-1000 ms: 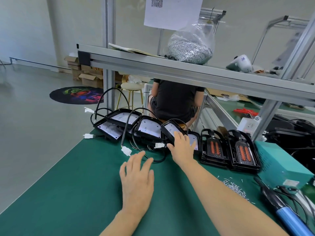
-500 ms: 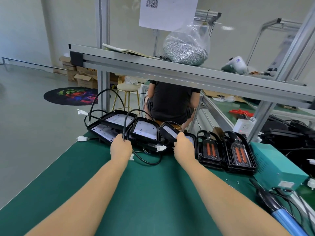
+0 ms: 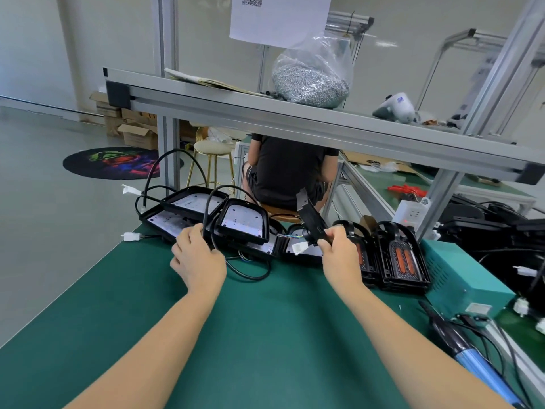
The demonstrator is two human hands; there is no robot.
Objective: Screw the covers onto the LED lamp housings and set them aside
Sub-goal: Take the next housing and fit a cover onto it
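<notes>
Several black LED lamp housings point(image 3: 241, 221) with white LED boards lean in a row at the far edge of the green bench point(image 3: 250, 335), their black cables looping above. My left hand point(image 3: 199, 258) grips a black cable beside the middle housing. My right hand point(image 3: 339, 255) holds a black housing point(image 3: 312, 221) tilted up on edge, its wires and a white connector point(image 3: 299, 248) trailing below. Two black covers point(image 3: 402, 258) with orange inserts stand to the right.
A teal box point(image 3: 463, 276) sits at the right, with a blue-handled screwdriver point(image 3: 483, 367) near the front right. An aluminium shelf point(image 3: 295, 113) overhead carries a bag of screws point(image 3: 312, 81). A person sits behind the bench.
My right hand has lifted one housing up on edge out of the row. My left hand moved forward from flat on the bench and closed on a cable.
</notes>
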